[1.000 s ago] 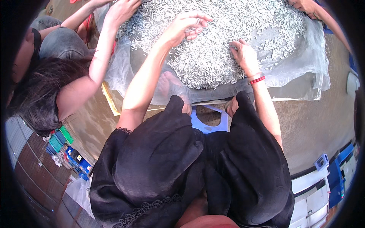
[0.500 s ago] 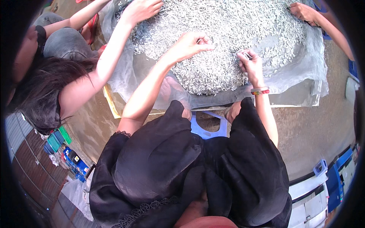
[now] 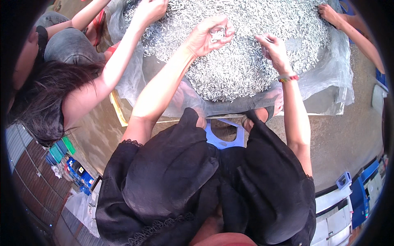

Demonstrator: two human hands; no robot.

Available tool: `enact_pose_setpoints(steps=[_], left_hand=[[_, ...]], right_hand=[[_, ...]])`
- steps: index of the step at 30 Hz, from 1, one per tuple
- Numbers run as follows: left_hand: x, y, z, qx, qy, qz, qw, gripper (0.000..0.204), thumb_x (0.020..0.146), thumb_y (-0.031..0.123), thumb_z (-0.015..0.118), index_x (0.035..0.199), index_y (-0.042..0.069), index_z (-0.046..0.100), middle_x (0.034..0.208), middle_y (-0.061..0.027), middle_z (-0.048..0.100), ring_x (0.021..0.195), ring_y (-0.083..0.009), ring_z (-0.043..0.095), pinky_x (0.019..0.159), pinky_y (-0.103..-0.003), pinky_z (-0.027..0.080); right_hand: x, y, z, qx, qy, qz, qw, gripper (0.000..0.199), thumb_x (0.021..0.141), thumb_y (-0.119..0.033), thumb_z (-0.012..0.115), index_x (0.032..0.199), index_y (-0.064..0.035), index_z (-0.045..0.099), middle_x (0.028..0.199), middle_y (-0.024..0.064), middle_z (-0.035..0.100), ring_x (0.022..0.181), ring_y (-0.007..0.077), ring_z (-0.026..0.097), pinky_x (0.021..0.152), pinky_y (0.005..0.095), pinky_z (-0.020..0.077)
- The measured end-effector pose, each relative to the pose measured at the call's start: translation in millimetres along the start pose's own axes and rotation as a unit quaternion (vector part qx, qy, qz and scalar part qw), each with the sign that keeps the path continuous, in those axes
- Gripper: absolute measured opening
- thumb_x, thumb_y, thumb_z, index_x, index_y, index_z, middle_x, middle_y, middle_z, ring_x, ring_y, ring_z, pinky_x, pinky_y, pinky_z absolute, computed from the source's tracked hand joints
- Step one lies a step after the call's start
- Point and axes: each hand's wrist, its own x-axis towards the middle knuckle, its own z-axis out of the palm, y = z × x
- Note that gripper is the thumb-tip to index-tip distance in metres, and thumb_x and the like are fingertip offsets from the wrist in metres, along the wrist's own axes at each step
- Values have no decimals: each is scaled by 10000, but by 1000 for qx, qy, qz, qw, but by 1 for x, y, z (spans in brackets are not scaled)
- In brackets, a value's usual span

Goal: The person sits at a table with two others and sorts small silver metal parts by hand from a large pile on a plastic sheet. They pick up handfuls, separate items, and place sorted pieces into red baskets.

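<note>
So, counting stuff with the view as a clock: two hands of the person's own, one big heap of pieces (image 3: 234, 78), one see-through sheet (image 3: 324, 88) under it, one pale blue stool (image 3: 223, 144) just off centre toward 5, one bracelet (image 3: 288, 78) on the right wrist at 2. Two neighbours' hands show clearly too: a left neighbour's hand (image 3: 152, 11) between 11 and 12, a right neighbour's hand (image 3: 328, 15) near 2. The pieces run way past counting. They're tiny slim things, kinda grain-shaped, whitish-silver with dark streaks, packed thick from about 11 round to 2 and thinner toward the edges, with a greyish patch showing through near 1. Left hand (image 3: 200, 39) is at 12, fingers curled round a small clump of them in the palm. Right hand (image 3: 276, 52) is between 1 and 2, above the heap, fingers bent inward; honestly can't tell how closed it is or if there's a piece in there.
</note>
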Motion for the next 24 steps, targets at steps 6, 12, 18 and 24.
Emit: enact_pose_setpoints(steps=[6, 12, 18, 24], left_hand=[[27, -22, -24, 621, 51, 23, 782, 129, 789, 167, 645, 883, 95, 596, 733, -34, 494, 650, -132, 511, 522, -273, 416], [9, -59, -58, 841, 42, 73, 534, 174, 818, 175, 583, 960, 74, 585, 880, -119, 527, 845, -316, 567, 728, -411, 457], [2, -33, -17, 806, 36, 30, 590, 149, 824, 157, 576, 949, 76, 576, 863, -119, 511, 862, -303, 561, 719, -409, 456], [1, -50, 58, 751, -18, 110, 650, 199, 801, 154, 607, 983, 81, 572, 893, -114, 525, 958, -281, 540, 796, -383, 466]], right_hand=[[6, 17, 33, -428, 49, -109, 896, 179, 789, -245, 619, 886, -95, 633, 779, 152, 635, 741, 312, 622, 669, 400, 493], [-45, 3, 26, 266, -49, 95, 958, 132, 830, -174, 601, 862, -46, 603, 599, 22, 545, 490, 139, 500, 487, 215, 409], [-66, 18, 8, 534, -132, 25, 834, 254, 786, -95, 510, 991, 53, 528, 970, 192, 557, 829, 273, 577, 681, 314, 511], [-58, 22, 32, 706, -132, 122, 685, 451, 831, -184, 497, 1177, 99, 437, 1137, 233, 531, 1043, 355, 541, 952, 497, 422]])
